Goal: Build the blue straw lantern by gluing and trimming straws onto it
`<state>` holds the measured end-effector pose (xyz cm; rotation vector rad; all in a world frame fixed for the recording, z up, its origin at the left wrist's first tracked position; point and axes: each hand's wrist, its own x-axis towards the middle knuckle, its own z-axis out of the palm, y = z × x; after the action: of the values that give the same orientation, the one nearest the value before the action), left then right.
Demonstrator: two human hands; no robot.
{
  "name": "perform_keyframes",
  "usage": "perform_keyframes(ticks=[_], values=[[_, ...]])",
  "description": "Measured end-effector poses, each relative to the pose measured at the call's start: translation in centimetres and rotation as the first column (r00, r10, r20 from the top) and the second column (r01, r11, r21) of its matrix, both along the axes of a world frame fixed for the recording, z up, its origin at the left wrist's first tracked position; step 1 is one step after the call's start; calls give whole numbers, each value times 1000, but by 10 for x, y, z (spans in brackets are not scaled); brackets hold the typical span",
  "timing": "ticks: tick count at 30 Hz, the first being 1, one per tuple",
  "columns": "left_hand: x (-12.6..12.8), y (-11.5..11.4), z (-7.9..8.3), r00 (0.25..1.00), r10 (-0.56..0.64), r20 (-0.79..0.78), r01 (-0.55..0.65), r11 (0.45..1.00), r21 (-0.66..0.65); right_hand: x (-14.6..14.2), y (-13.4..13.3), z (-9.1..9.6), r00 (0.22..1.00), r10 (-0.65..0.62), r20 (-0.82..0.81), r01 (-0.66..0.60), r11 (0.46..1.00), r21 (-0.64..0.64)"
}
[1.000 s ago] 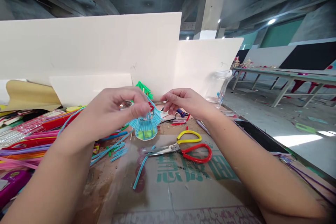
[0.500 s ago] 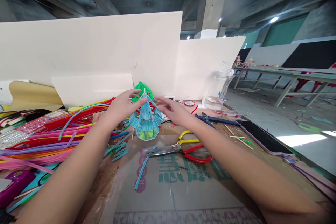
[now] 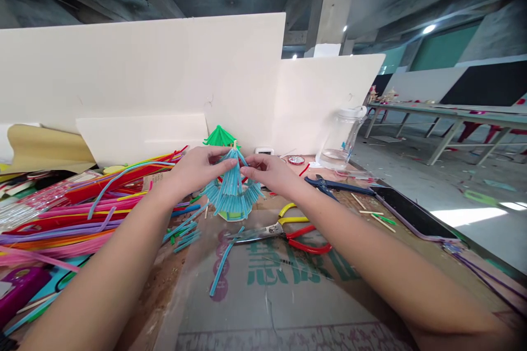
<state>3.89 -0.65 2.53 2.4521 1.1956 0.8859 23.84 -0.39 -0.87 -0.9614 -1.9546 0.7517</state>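
Note:
A small blue pagoda-like model (image 3: 233,192) made of cut straws stands on the cardboard-covered table (image 3: 288,285). My left hand (image 3: 198,167) pinches its upper left side near the tip. On the upper right side my right hand (image 3: 269,173) has its fingers closed on the roof straws. A green straw model (image 3: 220,136) stands just behind. Scissors with yellow and red handles (image 3: 284,227) lie in front of the right wrist.
A heap of coloured straws (image 3: 82,203) fills the left. Loose blue straw pieces (image 3: 220,266) lie near the model. Blue pliers (image 3: 329,184), a phone (image 3: 407,208), a clear jar (image 3: 341,137) sit right. White boards (image 3: 164,77) wall the back.
Both hands opened and moved off the blue model, which was set upright on the table, then closed again on its upper part from either side.

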Motion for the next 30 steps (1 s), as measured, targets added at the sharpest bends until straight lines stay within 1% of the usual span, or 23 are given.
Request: perform_keyframes(ticks=[3,8,12,14,17,19,24,30], values=[[1,-2,1,999,-32,-2,32,999,-23,-2,-1,1,992,13,-123,-22,997,-70],[0,-3,2,997,-63,46,67,993,-98,-2,-6,5,987,6,-160,-22,995,-97],[2,-9,6,996,-87,11,88,990,-107,3,-6,8,980,73,-185,-107,978,-179],[4,-13,8,997,-74,-31,72,994,-84,7,-4,9,977,115,-180,-154,964,-219],[6,-18,8,995,-17,-98,14,999,-30,10,-1,9,975,152,-164,-190,949,-251],[7,-19,8,990,8,-138,-8,1000,-1,10,-1,10,974,150,-171,-192,945,-265],[7,-19,8,979,32,-200,-21,998,59,6,-7,11,967,119,-226,-188,930,-316],[8,-23,9,972,95,-217,-63,987,146,4,-10,14,965,131,-226,-201,925,-322]])
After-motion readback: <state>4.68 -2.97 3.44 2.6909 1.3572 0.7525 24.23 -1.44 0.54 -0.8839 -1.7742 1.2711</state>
